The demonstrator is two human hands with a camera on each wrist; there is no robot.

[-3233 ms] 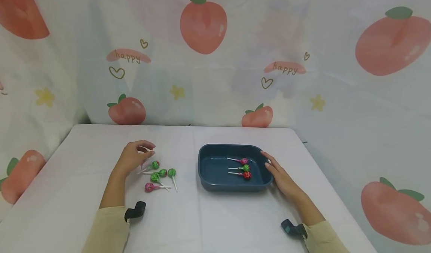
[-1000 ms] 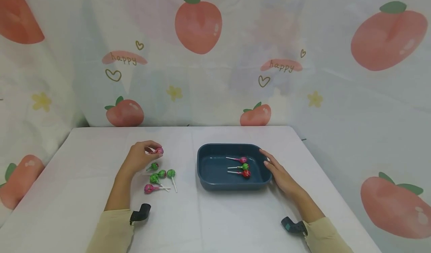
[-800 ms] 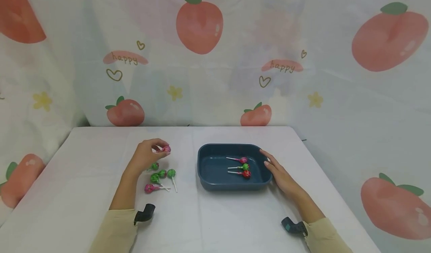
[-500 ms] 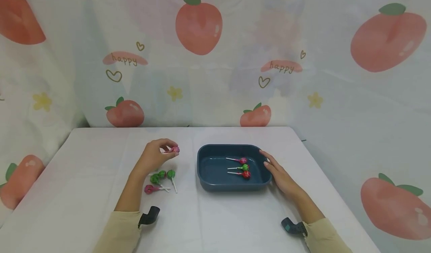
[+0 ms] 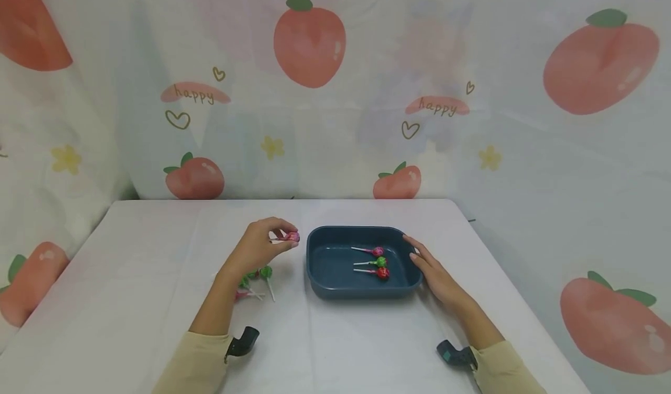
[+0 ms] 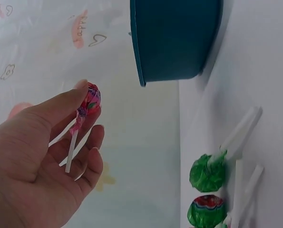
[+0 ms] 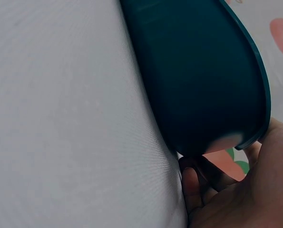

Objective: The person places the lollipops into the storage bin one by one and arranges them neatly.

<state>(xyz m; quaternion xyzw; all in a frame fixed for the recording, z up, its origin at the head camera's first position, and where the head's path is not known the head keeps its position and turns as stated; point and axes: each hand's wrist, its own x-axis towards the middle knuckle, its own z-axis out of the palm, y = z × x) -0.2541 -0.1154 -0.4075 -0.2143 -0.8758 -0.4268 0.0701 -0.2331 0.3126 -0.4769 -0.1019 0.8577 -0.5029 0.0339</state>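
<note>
My left hand (image 5: 255,247) pinches a pink-wrapped lollipop (image 5: 292,237) between thumb and fingers, above the table and just left of the blue tray (image 5: 362,292). In the left wrist view its white stick hangs down past the wrapped head (image 6: 92,99). Inside the tray lie a pink lollipop (image 5: 378,251), a green lollipop (image 5: 381,261) and a red lollipop (image 5: 383,273), sticks pointing left. My right hand (image 5: 439,276) rests with extended fingers against the tray's right end, at the rim.
Below the left hand, several lollipops lie on the white-covered table (image 5: 356,347), among them a green lollipop (image 5: 266,272) and another green one (image 6: 208,173); the forearm partly hides this group. A fruit-printed curtain (image 5: 335,126) hangs behind the table.
The left hand has picked up a pink lollipop from the left group and carried it rightward toward the tray. The right hand and the tray stay in place.
</note>
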